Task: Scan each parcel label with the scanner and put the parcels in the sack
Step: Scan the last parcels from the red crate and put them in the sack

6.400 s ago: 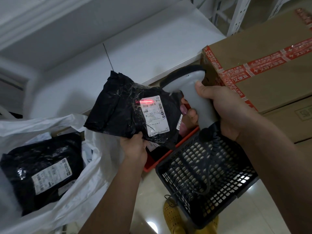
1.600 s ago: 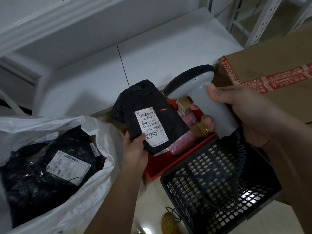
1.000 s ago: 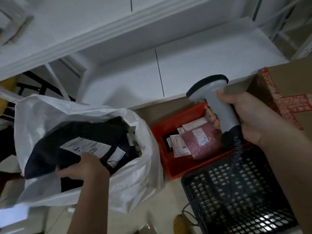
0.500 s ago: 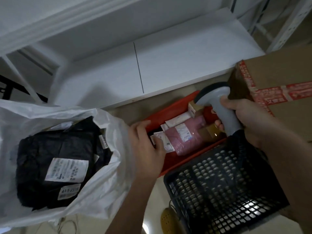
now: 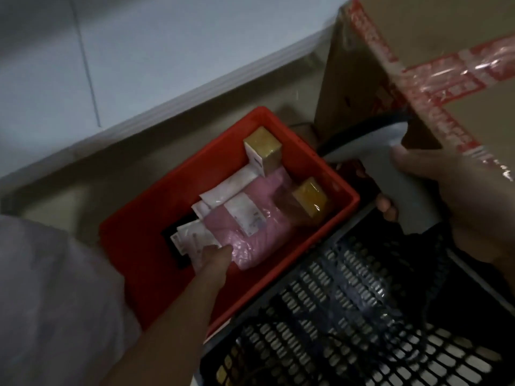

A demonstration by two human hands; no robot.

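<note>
Crowding the pink parcel (image 5: 259, 232): gold boxes (image 5: 264, 150), red bin (image 5: 328, 174) wall

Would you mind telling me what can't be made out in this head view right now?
- Left hand: its fingers disappear among the parcels in the red bin, so its grip is unclear.
- Label on the pink parcel: print too blurred to read.
- Scanner head: partly hidden behind the cardboard box.
- Black parcel: mostly covered by white packets.
- Sack: outside the frame.
</note>
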